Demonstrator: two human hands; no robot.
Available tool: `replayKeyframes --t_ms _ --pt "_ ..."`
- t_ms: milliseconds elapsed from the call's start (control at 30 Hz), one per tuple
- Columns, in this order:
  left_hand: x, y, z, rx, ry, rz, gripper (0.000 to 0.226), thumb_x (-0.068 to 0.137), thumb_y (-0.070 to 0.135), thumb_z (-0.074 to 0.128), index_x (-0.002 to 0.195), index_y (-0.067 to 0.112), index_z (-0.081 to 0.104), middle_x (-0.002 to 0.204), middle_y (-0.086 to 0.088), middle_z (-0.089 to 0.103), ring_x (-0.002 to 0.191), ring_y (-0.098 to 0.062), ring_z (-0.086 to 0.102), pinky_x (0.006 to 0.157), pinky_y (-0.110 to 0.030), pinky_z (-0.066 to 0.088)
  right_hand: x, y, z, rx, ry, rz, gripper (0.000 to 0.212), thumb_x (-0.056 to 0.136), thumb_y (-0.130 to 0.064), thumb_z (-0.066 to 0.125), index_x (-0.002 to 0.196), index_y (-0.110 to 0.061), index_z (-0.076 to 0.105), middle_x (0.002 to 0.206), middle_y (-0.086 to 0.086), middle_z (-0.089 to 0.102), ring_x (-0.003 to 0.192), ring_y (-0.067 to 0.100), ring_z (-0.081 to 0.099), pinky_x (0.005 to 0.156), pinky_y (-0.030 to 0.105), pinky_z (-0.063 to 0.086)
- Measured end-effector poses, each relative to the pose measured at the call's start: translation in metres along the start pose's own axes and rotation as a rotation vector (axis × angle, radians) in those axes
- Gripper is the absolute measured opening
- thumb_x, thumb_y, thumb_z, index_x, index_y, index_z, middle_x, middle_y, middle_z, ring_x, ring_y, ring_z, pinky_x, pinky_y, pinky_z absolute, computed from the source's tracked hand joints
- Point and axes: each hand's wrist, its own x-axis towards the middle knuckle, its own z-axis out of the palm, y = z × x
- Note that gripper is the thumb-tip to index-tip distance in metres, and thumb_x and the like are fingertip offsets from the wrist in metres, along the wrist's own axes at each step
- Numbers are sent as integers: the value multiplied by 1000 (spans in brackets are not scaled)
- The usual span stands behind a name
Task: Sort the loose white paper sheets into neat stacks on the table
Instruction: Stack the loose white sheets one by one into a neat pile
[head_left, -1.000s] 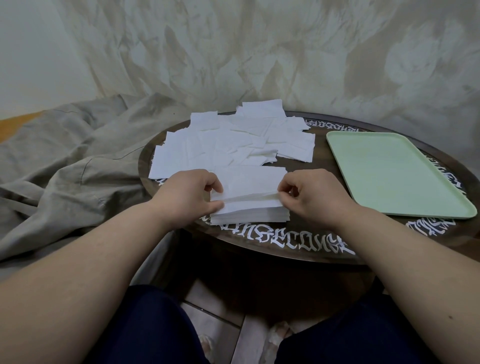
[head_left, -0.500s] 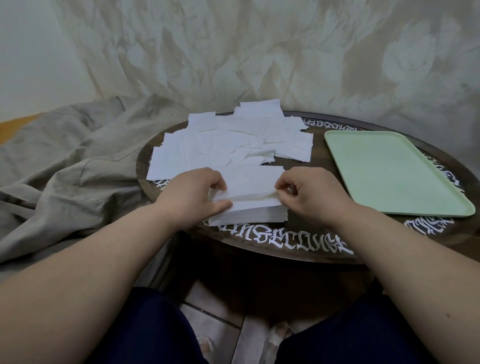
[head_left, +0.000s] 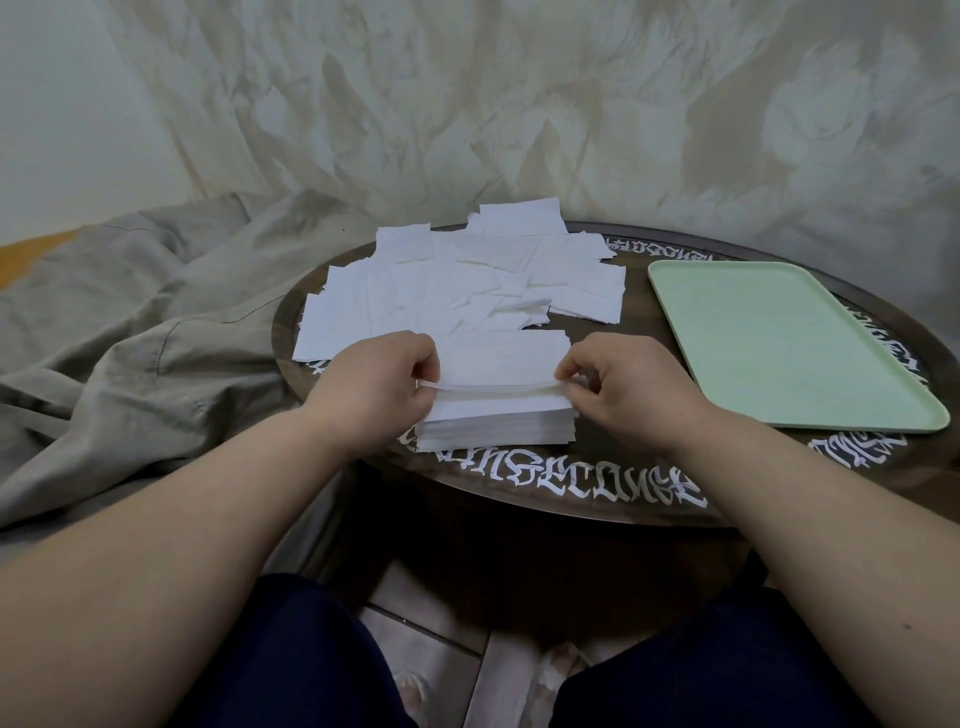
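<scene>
White everywhere up front: the stack (head_left: 496, 426) is plain white, and so are the loose sheets (head_left: 457, 286) behind it, no print on any. The table (head_left: 631, 322) shows dark brown, ringed with white gothic lettering (head_left: 582, 480). The tray (head_left: 779, 343) is pale mint green, unpatterned. The cloth (head_left: 130, 332) is greyish beige, the wall (head_left: 519, 104) cream mottled with brown streaks, the trousers (head_left: 291, 660) dark navy.
</scene>
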Motion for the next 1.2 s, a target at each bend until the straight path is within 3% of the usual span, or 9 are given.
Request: replayKeyframes --t_ms 133,333,433,600,800,900,1000,1100,1200 --pt "-3 1 -8 -47 55 41 16 75 4 59 78 19 55 85 5 62 81 -18 55 75 -34 45 0 -3 -5 33 168 -33 8 79 -9 66 84 -14 70 82 1 66 77 20 60 70 34 50" --pt "-8 -4 -7 -4 -124 94 16 75 9 61 76 22 53 84 5 59 83 -19 56 78 -36 46 -6 0 -5 2 -47 -45 6 82 -14 64 83 -19 68 79 -9 55 73 11 52 72 30 47" --pt "-8 -6 -5 5 -143 100 13 74 12 63 78 22 55 86 4 59 85 -18 56 80 -36 46 -6 -2 -6 3 -40 -38 6 82 -15 63 82 -19 68 76 -10 55 71 9 51 69 26 45" --pt "-10 -6 -6 -34 -147 121 16 68 40 60 77 31 51 88 8 58 83 -11 55 78 -30 46 -6 -1 -6 17 -31 -14 7 82 -17 63 77 -21 66 75 -10 59 70 10 54 70 29 48" --pt "-7 -4 -6 -29 -71 118 27 79 22 68 69 35 46 83 7 58 80 -15 56 78 -34 47 -5 -4 -7 35 -16 -16 15 81 -17 62 72 -28 58 70 -13 56 69 10 54 67 29 48" --pt "-8 -5 -7 -47 -78 117 13 72 39 63 73 32 53 83 7 60 79 -11 57 78 -31 47 -6 -3 -6 35 -39 -11 14 81 -18 62 74 -29 58 72 -13 56 71 10 55 69 28 48" --pt "-8 -7 -6 -44 -108 143 26 64 54 63 75 33 54 85 8 59 78 -7 55 76 -29 46 -5 -3 -4 22 -68 -15 5 81 -21 63 82 -25 66 77 -12 58 74 10 55 73 29 48" --pt "-7 -5 -4 -8 -122 174 29 69 42 78 75 32 51 88 8 58 78 -9 54 74 -27 43 -5 -4 -4 11 -80 -14 7 81 -21 62 77 -27 63 75 -13 56 74 10 54 72 28 47" --pt "-6 -2 -1 14 -104 196 24 76 32 73 74 31 50 89 8 57 79 -10 53 73 -26 41 -5 -4 -5 17 -54 -20 13 81 -20 63 73 -29 58 73 -13 55 72 11 55 70 29 47"
